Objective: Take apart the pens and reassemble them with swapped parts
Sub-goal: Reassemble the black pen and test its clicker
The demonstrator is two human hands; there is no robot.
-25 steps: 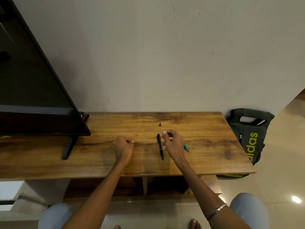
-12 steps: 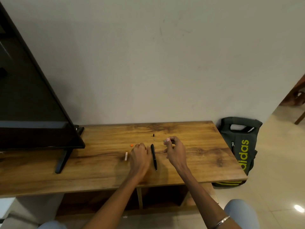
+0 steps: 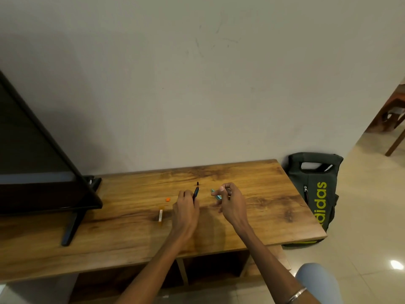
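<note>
My left hand (image 3: 185, 210) grips a black pen barrel (image 3: 195, 193), its tip raised off the wooden table (image 3: 274, 207). My right hand (image 3: 231, 201) pinches a teal pen part (image 3: 215, 194) between thumb and fingers, just right of the black barrel. A small orange cap (image 3: 168, 199) lies on the table left of my left hand. A short white and orange pen piece (image 3: 160, 215) rests nearer the front, left of my wrist. A tiny black piece (image 3: 197, 183) sits beyond the barrel's tip.
A black TV (image 3: 32, 167) on a stand (image 3: 72, 227) fills the table's left end. A dark backpack (image 3: 315, 189) with yellow lettering leans against the table's right end on the tiled floor. The wall runs right behind the table. Open shelves lie under the tabletop.
My left hand dropped the white piece on the table, moved right and picked up the black barrel. My right hand now shows the teal part in its fingers. The camera tilted up.
</note>
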